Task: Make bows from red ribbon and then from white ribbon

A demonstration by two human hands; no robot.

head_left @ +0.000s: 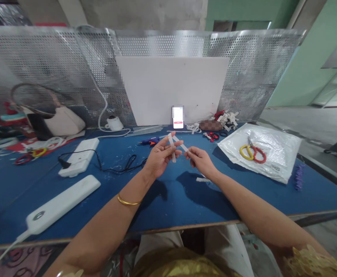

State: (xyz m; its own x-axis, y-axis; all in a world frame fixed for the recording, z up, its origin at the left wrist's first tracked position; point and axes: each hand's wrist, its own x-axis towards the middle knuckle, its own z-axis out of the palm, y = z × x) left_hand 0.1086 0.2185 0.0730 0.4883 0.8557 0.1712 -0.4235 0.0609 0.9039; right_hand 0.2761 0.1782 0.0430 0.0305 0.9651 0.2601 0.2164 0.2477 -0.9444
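Above the blue table [168, 200], my left hand [160, 157] pinches a short white strip [171, 145] that stands nearly upright between thumb and fingers. My right hand [200, 161] pinches the end of a second white strip [182, 144], which slants up to the left and crosses the first one. Both hands are closed on the strips, a little above the tabletop. A small white scrap [203, 179] lies on the table below my right wrist.
Scissors with yellow and red handles [252, 152] lie on a plastic bag [272, 154] at right. A blue glue gun [149, 141], a phone [178, 117], two white power strips [78, 157] [61, 204], a black cable [119, 166] and a handbag [55, 121] are around. A perforated metal screen [55, 65] backs the table.
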